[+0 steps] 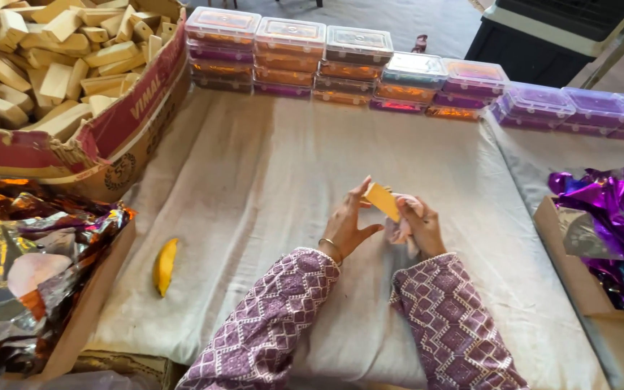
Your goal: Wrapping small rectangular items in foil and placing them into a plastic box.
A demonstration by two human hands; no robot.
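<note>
Your left hand pinches the yellow block – right hand clutches a cloth; wipe each face slowly.

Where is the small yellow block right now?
In the head view, the yellow block is just right of centre over the white cloth, pinched between the left hand and right hand.

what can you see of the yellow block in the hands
The yellow block is a small flat slab, golden yellow, matt and soap-like or wax-like; its exact material is unclear. It is bare, tilted, with its upper left corner raised. The left hand pinches its left edge with fingertips, and the right hand backs it from the right together with a pale pinkish wrapper or cloth. It is held just above the white cloth covering the table.
</note>
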